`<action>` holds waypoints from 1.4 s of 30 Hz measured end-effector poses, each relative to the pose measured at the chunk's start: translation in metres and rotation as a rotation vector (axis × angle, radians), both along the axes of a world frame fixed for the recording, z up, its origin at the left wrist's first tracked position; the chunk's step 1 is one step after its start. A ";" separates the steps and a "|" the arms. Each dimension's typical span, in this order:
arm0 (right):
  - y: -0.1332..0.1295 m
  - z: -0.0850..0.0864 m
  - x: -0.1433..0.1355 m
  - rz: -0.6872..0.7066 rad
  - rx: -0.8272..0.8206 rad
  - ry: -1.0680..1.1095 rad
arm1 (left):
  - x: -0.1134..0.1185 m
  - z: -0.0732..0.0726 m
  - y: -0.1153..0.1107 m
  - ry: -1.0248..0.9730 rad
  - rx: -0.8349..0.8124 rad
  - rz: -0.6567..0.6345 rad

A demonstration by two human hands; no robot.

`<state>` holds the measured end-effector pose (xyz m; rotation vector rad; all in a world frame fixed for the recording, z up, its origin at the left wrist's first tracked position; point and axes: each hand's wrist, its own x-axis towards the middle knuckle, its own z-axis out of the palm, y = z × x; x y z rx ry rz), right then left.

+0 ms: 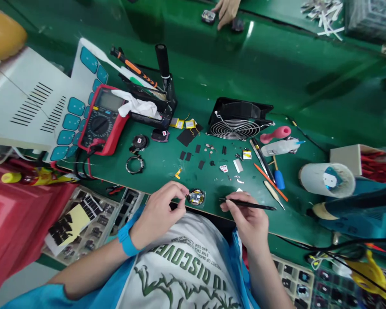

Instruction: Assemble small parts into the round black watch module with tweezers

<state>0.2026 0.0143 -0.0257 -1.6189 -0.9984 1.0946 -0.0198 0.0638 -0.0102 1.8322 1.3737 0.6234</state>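
Note:
My right hand point(249, 219) grips black tweezers point(259, 206), their tip pointing left toward a round, opened watch-like device point(197, 197). A small circuit board and bits of yellow show inside that device, which lies face up at the bench's near edge. Just left of it, my left hand point(161, 214) has thumb and forefinger pinched together, the tips close to the device's rim. Whatever sits between those fingertips is too small to make out. Beyond the hands lie a small yellow flex strip point(178, 173), a white piece point(223, 168) and several black pads point(201, 165).
A black fan point(239, 119) stands at the back. Left are a red multimeter point(103, 122), a tool holder point(167, 101) and a metal ring point(135, 165). Right lie an orange stick point(270, 182), a bottle point(279, 147) and a white cup point(309, 180). Another person's hand point(227, 10) is across the bench.

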 end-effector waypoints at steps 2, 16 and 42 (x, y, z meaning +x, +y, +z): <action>0.000 -0.005 0.005 0.062 -0.018 -0.066 | 0.000 0.001 -0.002 -0.015 -0.046 0.034; 0.000 0.014 -0.025 0.223 0.174 0.004 | 0.002 -0.009 -0.007 0.146 0.046 -0.098; 0.004 0.015 -0.028 0.233 0.257 0.037 | -0.003 -0.015 -0.006 -0.217 -0.232 0.059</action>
